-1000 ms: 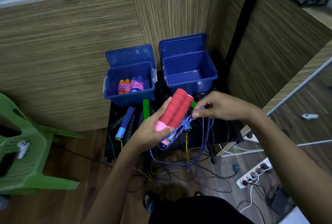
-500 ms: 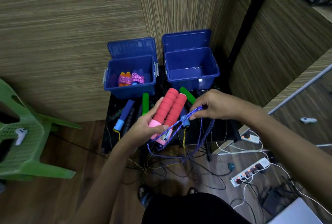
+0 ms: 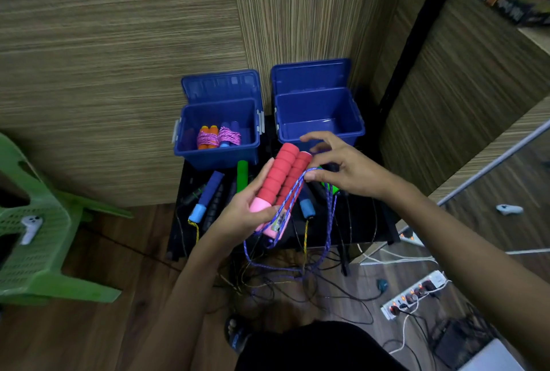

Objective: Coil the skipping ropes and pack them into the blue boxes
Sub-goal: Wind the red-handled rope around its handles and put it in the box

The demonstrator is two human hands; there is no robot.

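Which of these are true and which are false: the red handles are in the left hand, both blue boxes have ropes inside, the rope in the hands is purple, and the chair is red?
1. The left hand holds the two red handles. True.
2. Both blue boxes have ropes inside. False: the left box holds coiled pink ropes; the right box shows none.
3. The rope pinched by the right hand is purple. True.
4. The chair is red. False: the chair is green.
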